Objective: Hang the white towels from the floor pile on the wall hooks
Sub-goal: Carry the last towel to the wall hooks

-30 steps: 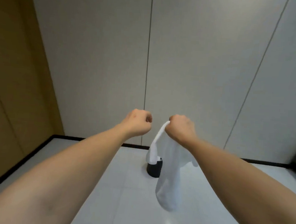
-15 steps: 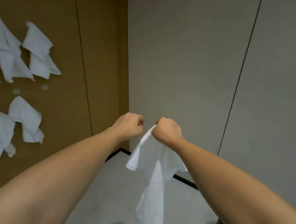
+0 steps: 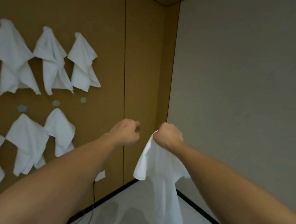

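Brown panelled wall [image 3: 144,59] ahead-left. Right hand [image 3: 170,136] gripped hanging white towel [image 3: 163,179], long axis vertical; left hand [image 3: 127,132] fisted, empty, just beside. Bare hooks [image 3: 56,103] up-left among hung towels [image 3: 51,59], nearer left arm, well apart.

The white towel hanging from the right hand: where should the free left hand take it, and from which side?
Pinch the loose corner of the white towel from the left with the left hand; it juts out free below the right hand.
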`<action>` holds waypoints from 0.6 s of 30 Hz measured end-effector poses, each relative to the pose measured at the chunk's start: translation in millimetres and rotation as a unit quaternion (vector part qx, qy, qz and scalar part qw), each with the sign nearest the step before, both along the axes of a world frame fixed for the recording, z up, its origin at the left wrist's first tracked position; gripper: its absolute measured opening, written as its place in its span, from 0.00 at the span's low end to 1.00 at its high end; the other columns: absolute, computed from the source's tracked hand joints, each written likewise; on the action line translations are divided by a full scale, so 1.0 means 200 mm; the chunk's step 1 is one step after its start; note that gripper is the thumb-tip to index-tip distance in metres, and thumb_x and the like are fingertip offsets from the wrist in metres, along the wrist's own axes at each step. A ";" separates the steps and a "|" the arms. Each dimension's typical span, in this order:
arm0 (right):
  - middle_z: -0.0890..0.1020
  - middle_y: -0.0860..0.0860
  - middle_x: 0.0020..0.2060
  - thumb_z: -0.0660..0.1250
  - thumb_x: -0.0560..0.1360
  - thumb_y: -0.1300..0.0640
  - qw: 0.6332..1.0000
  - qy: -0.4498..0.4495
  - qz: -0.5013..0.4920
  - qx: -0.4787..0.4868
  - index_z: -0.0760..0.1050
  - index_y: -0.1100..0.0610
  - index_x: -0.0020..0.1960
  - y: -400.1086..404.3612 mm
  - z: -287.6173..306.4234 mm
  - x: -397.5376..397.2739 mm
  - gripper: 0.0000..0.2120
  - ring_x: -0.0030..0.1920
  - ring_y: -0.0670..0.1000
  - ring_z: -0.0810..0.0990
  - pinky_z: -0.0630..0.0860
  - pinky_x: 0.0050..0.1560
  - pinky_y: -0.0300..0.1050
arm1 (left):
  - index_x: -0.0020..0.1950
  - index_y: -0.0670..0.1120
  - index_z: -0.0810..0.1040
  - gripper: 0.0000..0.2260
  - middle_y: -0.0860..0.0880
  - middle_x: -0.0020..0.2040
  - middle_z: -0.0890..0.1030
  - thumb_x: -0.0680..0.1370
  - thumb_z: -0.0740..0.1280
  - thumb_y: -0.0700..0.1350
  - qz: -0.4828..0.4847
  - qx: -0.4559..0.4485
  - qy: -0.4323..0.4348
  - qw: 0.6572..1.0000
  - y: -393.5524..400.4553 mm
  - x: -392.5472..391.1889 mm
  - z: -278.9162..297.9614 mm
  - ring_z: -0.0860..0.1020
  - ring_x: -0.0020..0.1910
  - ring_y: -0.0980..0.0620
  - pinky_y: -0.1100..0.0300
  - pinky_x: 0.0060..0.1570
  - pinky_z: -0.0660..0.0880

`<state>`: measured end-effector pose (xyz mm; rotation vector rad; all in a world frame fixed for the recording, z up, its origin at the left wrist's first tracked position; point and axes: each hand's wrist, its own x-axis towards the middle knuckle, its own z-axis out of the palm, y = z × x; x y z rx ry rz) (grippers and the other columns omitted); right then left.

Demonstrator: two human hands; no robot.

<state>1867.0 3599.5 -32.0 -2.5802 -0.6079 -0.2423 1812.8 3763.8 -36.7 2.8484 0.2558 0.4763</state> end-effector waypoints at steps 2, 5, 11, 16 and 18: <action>0.78 0.51 0.35 0.62 0.76 0.57 1.000 0.008 -0.003 0.002 0.75 0.57 0.41 0.17 0.01 0.13 0.07 0.35 0.50 0.77 0.79 0.39 0.43 | 0.62 0.51 0.78 0.14 0.49 0.58 0.79 0.78 0.61 0.44 0.001 -0.012 -0.004 1.000 0.19 0.12 0.01 0.77 0.54 0.48 0.52 0.54 0.78; 0.79 0.52 0.36 0.61 0.77 0.57 0.999 0.037 -0.006 -0.008 0.75 0.57 0.40 0.46 0.02 0.32 0.09 0.36 0.51 0.79 0.79 0.39 0.43 | 0.63 0.51 0.77 0.15 0.49 0.54 0.78 0.78 0.62 0.41 0.001 -0.020 0.015 1.000 0.46 0.27 0.01 0.77 0.48 0.50 0.55 0.46 0.77; 0.80 0.52 0.38 0.61 0.74 0.56 0.995 0.090 0.041 -0.023 0.76 0.57 0.42 1.01 0.00 0.65 0.07 0.38 0.51 0.79 0.77 0.38 0.43 | 0.61 0.47 0.79 0.15 0.46 0.55 0.79 0.78 0.60 0.39 0.022 -0.065 0.016 0.998 0.98 0.55 -0.05 0.78 0.48 0.49 0.54 0.50 0.78; 0.80 0.53 0.42 0.60 0.73 0.56 0.987 0.121 0.096 -0.036 0.78 0.57 0.48 1.43 -0.08 0.92 0.10 0.42 0.52 0.80 0.77 0.41 0.44 | 0.56 0.47 0.81 0.13 0.48 0.52 0.81 0.75 0.61 0.38 0.061 -0.077 0.016 0.995 1.35 0.71 -0.16 0.78 0.49 0.49 0.54 0.52 0.78; 0.79 0.53 0.44 0.61 0.74 0.54 0.982 0.127 0.140 -0.030 0.77 0.58 0.51 1.60 -0.12 1.04 0.11 0.43 0.53 0.79 0.75 0.40 0.43 | 0.55 0.49 0.82 0.14 0.49 0.53 0.82 0.75 0.61 0.39 0.083 -0.089 0.000 0.993 1.48 0.81 -0.21 0.79 0.49 0.50 0.54 0.53 0.78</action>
